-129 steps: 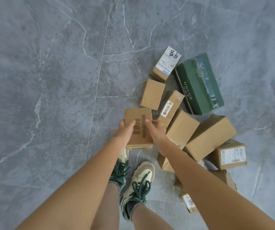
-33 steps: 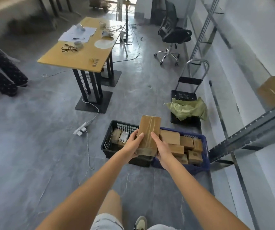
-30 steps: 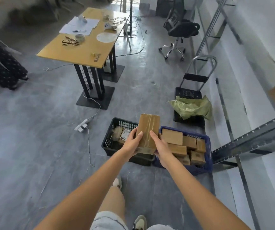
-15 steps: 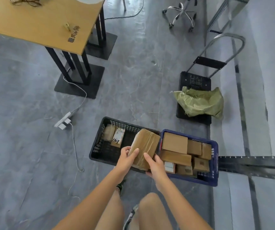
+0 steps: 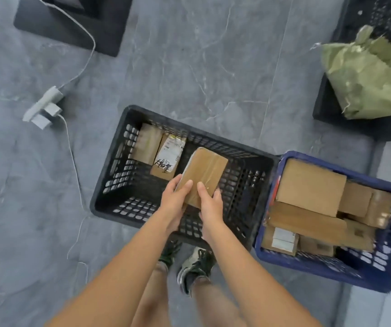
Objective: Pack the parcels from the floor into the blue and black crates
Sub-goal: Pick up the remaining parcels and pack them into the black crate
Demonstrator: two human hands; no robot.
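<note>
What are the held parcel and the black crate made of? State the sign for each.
Parcel: looks like brown cardboard under glossy clear tape, judging by shiny bands across its face. Black crate: apparently moulded plastic, matte, with perforated lattice walls and floor.

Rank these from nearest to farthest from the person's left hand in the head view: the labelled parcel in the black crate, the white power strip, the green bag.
From the left hand:
1. Labelled parcel, just beyond it, inside the black crate.
2. White power strip, on the floor at far left.
3. Green bag, at the upper right corner.
</note>
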